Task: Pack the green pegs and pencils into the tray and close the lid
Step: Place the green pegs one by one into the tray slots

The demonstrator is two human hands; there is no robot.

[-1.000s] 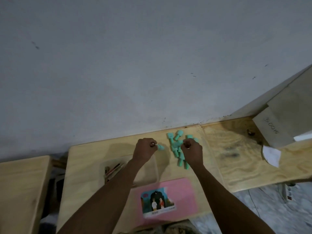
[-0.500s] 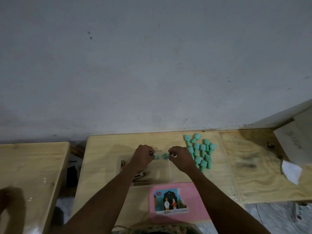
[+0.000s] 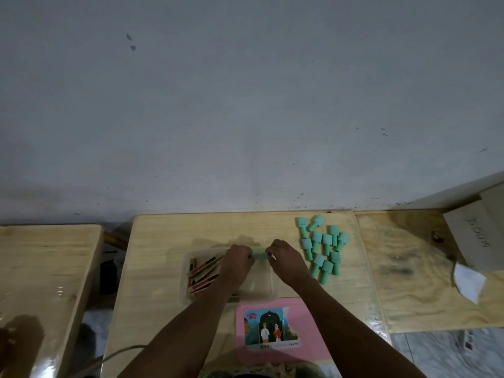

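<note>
A clear plastic tray (image 3: 185, 279) sits mid-table with several pencils (image 3: 203, 271) lying in its left half. My left hand (image 3: 236, 264) and my right hand (image 3: 286, 261) meet over the tray's far edge, each pinching a green peg (image 3: 260, 255) between the fingertips. The two pegs nearly touch. A loose cluster of several green pegs (image 3: 323, 248) lies on the table just right of my right hand. The pink lid (image 3: 308, 326), with a picture label, lies flat in front of the tray.
The wall stands right behind the table's far edge. A second table (image 3: 43, 268) stands to the left across a gap. A plywood bench (image 3: 414, 268) adjoins on the right, bearing a grey box (image 3: 474, 238) and white paper (image 3: 469, 282).
My right hand left the peg cluster and came leftward with a peg. Both hands now meet over the tray's far edge. The camera view shifted, so the table sits more centred.
</note>
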